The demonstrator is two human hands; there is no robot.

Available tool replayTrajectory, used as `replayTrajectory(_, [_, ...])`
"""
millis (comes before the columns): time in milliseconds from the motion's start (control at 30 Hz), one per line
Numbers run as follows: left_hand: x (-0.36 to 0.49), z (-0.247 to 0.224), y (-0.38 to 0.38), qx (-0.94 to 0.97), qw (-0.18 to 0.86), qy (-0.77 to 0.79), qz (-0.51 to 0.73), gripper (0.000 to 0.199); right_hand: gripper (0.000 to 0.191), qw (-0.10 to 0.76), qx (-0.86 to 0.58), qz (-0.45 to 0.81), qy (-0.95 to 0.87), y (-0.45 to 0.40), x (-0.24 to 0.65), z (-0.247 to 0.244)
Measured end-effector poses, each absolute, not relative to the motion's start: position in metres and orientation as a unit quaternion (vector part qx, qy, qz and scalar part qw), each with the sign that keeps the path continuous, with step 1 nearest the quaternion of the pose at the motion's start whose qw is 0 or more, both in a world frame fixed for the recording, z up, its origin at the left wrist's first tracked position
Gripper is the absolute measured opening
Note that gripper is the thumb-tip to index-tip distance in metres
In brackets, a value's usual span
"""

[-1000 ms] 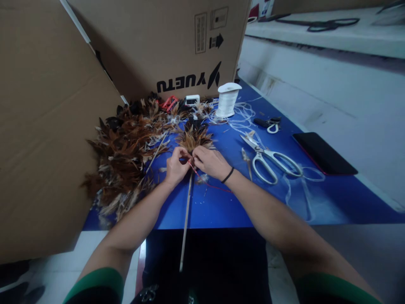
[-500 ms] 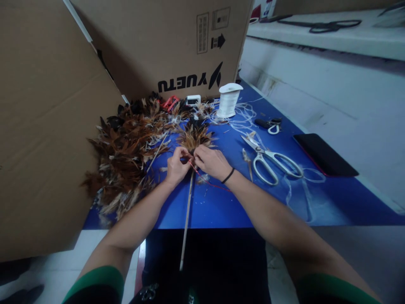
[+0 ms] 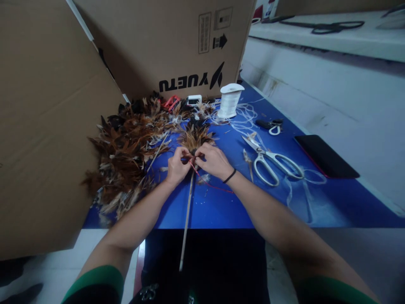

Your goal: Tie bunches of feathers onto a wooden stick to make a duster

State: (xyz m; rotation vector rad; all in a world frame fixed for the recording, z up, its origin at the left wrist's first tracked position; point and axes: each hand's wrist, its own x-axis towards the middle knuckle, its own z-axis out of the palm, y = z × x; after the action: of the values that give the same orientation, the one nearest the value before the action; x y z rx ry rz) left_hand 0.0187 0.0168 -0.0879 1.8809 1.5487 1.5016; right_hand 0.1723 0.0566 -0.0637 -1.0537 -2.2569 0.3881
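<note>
A bunch of brown and black feathers [image 3: 196,138] sits at the far end of a thin stick [image 3: 187,223], which points back over the table's front edge. At the base of the feathers my left hand [image 3: 179,167] is closed in a pinch on a red cord [image 3: 209,184]. My right hand [image 3: 215,162], with a black band at the wrist, pinches right beside it, also at the cord. The cord's loose end trails to the right under my right wrist. Exactly where it wraps the stick is hidden by my fingers.
A pile of brown feathers [image 3: 129,147] lies left, beside tall cardboard [image 3: 158,46]. To the right are scissors [image 3: 268,162], black-handled snippers [image 3: 270,125], a dark phone [image 3: 325,156] and a white ribbon spool [image 3: 230,101] with loose ribbon on the blue table [image 3: 215,211].
The fingers of my right hand have shifted slightly at the base of the feathers, their pinch showing more clearly. My left hand stays almost where it was. The whole view has moved a little.
</note>
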Motion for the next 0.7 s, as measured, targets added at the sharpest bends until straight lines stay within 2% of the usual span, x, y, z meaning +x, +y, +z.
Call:
replayTrajectory(267, [0.018, -0.090, 0.017, 0.666, 0.128, 0.530, 0.510, 0.026, 0.005, 0.307, -0.391, 0.170, -0.851, 0.059, 0.169, -0.066])
replayTrajectory(533, [0.017, -0.091, 0.017, 0.663, 0.154, 0.529, 0.507, 0.024, 0.014, 0.235, -0.379, -0.005, -0.895, 0.046, 0.170, -0.055])
replayTrajectory(700, [0.016, -0.092, 0.017, 0.663, 0.155, 0.527, 0.509, 0.024, 0.018, 0.201, -0.376, -0.041, -0.904, 0.044, 0.168, -0.053])
